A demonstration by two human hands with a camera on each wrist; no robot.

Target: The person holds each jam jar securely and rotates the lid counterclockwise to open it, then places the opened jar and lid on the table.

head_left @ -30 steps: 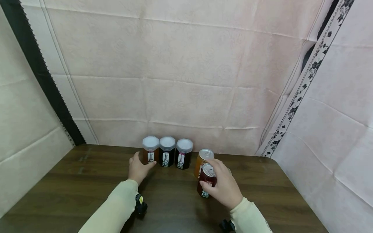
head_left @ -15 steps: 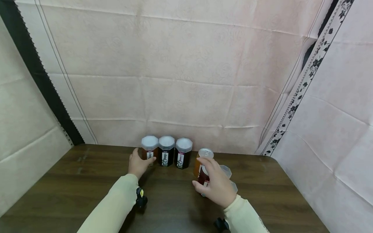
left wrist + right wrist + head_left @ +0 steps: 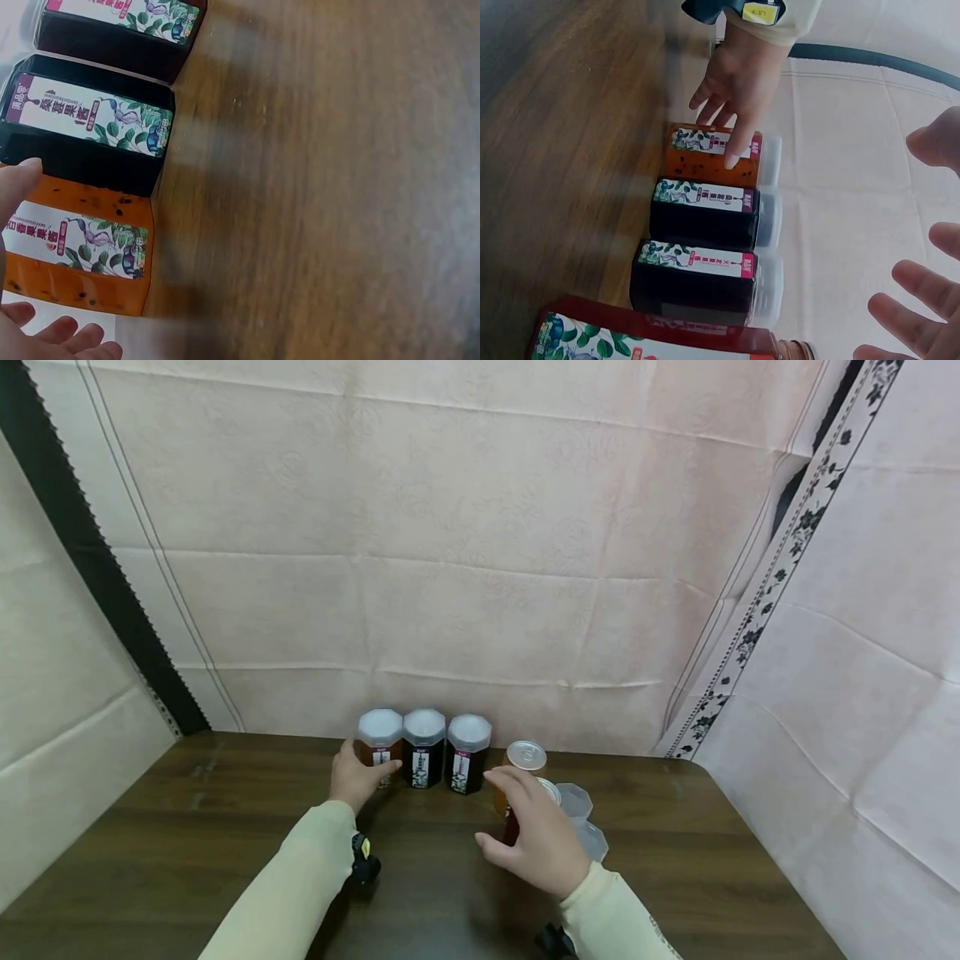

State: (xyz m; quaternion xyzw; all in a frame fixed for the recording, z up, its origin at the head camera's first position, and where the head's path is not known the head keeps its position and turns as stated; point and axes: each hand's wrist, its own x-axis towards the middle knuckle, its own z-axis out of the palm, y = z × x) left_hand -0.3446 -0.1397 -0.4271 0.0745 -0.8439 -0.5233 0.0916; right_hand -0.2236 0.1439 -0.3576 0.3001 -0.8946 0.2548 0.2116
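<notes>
Left hand [image 3: 355, 779] is straddling the orange jar [image 3: 82, 247], thumb in front, fingers loose and extended alongside, not clenched; can't tell if skin is touching. Orange jar is sitting at 1 o'clock from that hand, standing on the counter [image 3: 180, 835]. Its label is reading roughly 百香果果酱, first character half cut off by the left wrist view's edge.

Black jar [image 3: 45, 154] is standing just beside it at 3 o'clock, label reading 桑葚果酱; brand block in purple is too small to be sure of. Dark jar [image 3: 697, 296] is standing next at 3 o'clock again, pink brand block, print too small for a sure read. All three are wearing frosted white lids.

Right hand [image 3: 538, 835] is hovering by the red jar [image 3: 667, 330], fingers spread, released, gripping nothing. Red jar is sitting at 10 o'clock from that hand, mostly hidden behind it in head view; lower edge of right wrist view is cutting its label, so no reading there. Silver-topped orange jar [image 3: 527, 756] is standing at 12 o'clock, lower body hidden. Two clear lids are showing at 1 [image 3: 574, 802] and 3 o'clock [image 3: 592, 841], the latter partly covered.

Yellow wrist sticker [image 3: 760, 13]: writing is coming out illegible.
</notes>
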